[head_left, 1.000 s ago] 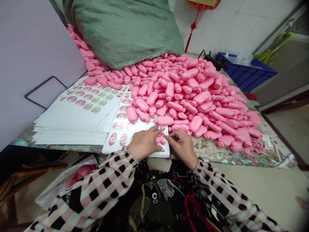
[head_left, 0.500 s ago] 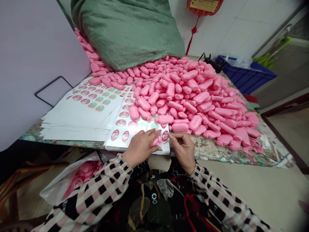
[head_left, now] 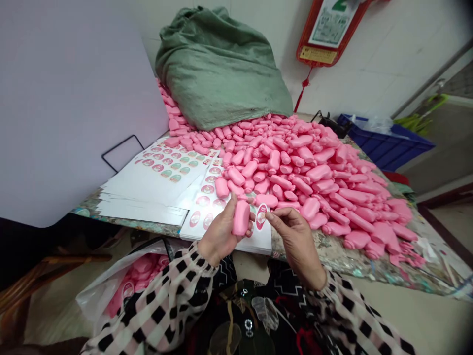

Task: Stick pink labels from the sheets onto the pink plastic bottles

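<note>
In my left hand I hold a small pink plastic bottle, its broad blank side facing up. Just right of it, my right hand pinches an oval sticker by its edge between thumb and forefinger. The sticker is dark pink with a pale middle and is apart from the bottle. Beneath both hands lies a sticker sheet printed with pink ovals, partly covered by my left hand and by loose bottles. A large heap of similar pink bottles spreads behind my hands.
More sticker sheets are stacked at the left, beside a pale panel. A green cloth sack sits behind the heap. A plastic bag of pink bottles hangs below the table edge. A blue crate stands at the right.
My right hand has lifted an oval sticker off the sheet. My left hand has turned over and raised the bottle, showing its flat side. The camera view has shifted upward and left.
</note>
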The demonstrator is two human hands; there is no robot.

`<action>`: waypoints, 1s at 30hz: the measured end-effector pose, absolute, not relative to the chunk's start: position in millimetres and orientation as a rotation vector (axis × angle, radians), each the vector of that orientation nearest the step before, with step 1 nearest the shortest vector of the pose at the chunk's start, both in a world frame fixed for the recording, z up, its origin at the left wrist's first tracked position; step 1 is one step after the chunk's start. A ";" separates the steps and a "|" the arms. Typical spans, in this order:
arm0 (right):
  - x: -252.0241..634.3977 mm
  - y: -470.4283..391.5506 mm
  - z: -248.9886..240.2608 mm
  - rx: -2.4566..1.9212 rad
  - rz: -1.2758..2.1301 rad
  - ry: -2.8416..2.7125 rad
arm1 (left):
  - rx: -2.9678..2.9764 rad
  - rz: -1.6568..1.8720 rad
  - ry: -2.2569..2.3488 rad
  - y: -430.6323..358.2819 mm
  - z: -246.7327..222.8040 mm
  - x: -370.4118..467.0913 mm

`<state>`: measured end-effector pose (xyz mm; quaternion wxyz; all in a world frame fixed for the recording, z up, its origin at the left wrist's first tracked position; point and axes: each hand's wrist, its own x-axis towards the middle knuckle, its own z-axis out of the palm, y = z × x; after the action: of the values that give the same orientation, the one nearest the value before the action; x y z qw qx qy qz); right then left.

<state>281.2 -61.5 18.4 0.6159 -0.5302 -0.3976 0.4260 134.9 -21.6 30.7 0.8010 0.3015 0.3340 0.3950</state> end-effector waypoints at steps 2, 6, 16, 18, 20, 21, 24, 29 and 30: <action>276.7 -58.7 29.7 -1.213 1.007 -0.936 | 0.487 0.841 0.648 -19.8 36.6 137.8; 273.6 -57.1 42.0 -1.220 1.018 -0.997 | 0.385 0.843 0.557 -20.3 45.3 141.0; 274.7 -54.4 46.9 -1.233 1.043 -1.074 | 0.422 0.880 0.550 -22.7 48.3 146.5; 274.7 -54.2 48.0 -1.229 1.052 -1.084 | 0.437 0.887 0.542 -23.3 48.9 147.4; 275.0 -54.0 48.5 -1.229 1.060 -1.091 | 0.447 0.889 0.550 -23.9 49.7 148.0; 275.1 -54.0 48.5 -1.229 1.063 -1.094 | 0.450 0.889 0.559 -24.0 50.0 148.2; 275.2 -53.9 48.4 -1.220 1.067 -1.103 | 0.457 0.887 0.571 -24.0 50.3 148.4; 273.6 -54.2 49.4 -1.200 1.086 -1.096 | 0.469 0.891 0.567 -23.7 49.8 148.0; 273.3 -54.4 49.6 -1.190 1.098 -1.096 | 0.473 0.893 0.570 -23.8 49.9 148.0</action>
<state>273.3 -54.4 49.6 0.5591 -0.5048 -0.4646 0.4656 148.0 -23.8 49.9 0.8364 0.2233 0.2693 0.4219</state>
